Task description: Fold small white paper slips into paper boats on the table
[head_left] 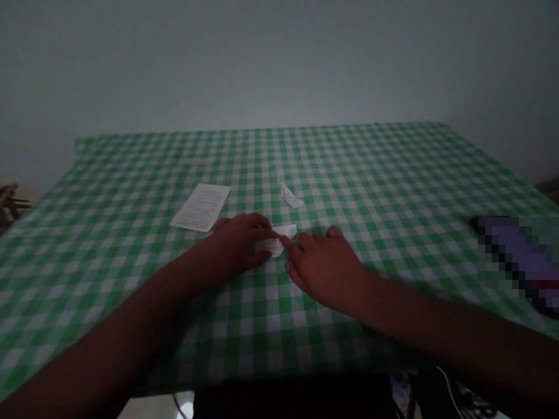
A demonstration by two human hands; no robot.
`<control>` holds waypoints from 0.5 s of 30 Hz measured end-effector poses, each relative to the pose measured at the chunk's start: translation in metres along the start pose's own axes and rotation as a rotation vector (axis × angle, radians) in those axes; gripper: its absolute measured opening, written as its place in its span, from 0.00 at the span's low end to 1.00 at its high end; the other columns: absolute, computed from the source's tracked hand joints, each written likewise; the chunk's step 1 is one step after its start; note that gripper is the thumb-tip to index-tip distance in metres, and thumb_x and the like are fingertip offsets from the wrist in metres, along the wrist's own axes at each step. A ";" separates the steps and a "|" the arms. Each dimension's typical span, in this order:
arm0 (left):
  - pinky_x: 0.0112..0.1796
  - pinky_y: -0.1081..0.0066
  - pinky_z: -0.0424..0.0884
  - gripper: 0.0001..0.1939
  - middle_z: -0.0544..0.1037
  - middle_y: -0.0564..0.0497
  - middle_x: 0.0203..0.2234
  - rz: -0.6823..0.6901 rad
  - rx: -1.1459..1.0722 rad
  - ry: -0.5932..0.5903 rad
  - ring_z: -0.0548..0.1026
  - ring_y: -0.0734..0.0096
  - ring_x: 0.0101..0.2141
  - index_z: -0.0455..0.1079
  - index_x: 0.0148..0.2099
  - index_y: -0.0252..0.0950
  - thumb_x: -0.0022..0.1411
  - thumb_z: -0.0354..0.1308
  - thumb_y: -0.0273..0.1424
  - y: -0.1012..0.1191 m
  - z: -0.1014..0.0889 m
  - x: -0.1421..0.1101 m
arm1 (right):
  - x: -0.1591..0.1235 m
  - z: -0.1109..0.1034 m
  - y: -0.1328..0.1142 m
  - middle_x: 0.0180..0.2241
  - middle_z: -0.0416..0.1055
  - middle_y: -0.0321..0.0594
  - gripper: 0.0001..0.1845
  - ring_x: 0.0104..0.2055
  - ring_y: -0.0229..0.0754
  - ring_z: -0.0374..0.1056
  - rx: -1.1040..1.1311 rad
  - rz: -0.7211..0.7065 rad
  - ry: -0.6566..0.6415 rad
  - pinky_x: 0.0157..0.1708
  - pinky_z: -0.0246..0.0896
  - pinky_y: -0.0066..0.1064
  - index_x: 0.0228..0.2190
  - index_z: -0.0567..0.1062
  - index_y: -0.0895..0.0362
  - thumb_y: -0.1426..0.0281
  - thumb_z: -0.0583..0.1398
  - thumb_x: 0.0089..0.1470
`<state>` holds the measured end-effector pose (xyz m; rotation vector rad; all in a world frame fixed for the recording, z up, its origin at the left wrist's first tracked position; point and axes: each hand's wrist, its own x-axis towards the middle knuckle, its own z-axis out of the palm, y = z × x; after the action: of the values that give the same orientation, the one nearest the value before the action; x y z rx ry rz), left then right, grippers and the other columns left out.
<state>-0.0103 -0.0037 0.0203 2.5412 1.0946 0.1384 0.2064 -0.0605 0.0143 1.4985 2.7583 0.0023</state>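
From where I stand, both of the person's hands are at work low over the table (271,326), on a green-and-white checked cloth. The left grip (238,240) lies over a small folded paper (274,247) with printed lines on it: the index finger reaches across the paper while the thumb rests at its near edge. I can't tell whether finger and thumb are pinched on it or merely press it down. The right grip (325,265) comes in from the other side, its index fingertip at the paper's right side and close to the left index fingertip. Its thumb sits a little nearer the person, and again I can't tell whether anything is pinched there. So the folded paper is between the two grips, partly covered by the left one.

Just beyond the left grip and off to its left, a printed sheet (201,208) lies flat. Straight past the folded paper, farther from both grips, is a creased printed scrap (290,196). Well to the right of the right grip, a dark-edged object (519,247) shows only as coarse blocks.
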 end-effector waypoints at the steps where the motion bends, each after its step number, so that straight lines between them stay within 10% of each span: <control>1: 0.51 0.58 0.64 0.17 0.72 0.49 0.52 -0.003 0.011 -0.007 0.70 0.58 0.53 0.72 0.56 0.48 0.65 0.59 0.35 0.001 0.000 0.000 | 0.000 0.000 0.000 0.41 0.76 0.48 0.25 0.37 0.50 0.70 -0.002 0.003 0.000 0.38 0.50 0.45 0.61 0.65 0.58 0.64 0.48 0.67; 15: 0.50 0.51 0.60 0.18 0.70 0.48 0.56 -0.031 0.102 -0.049 0.70 0.54 0.54 0.71 0.57 0.48 0.66 0.57 0.35 0.007 -0.002 -0.003 | -0.009 -0.003 -0.003 0.39 0.78 0.44 0.19 0.39 0.49 0.70 0.034 -0.191 0.054 0.38 0.48 0.43 0.51 0.74 0.62 0.68 0.51 0.66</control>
<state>-0.0082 -0.0095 0.0253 2.6002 1.1492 0.0123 0.2093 -0.0697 0.0173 1.2532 2.9476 -0.0050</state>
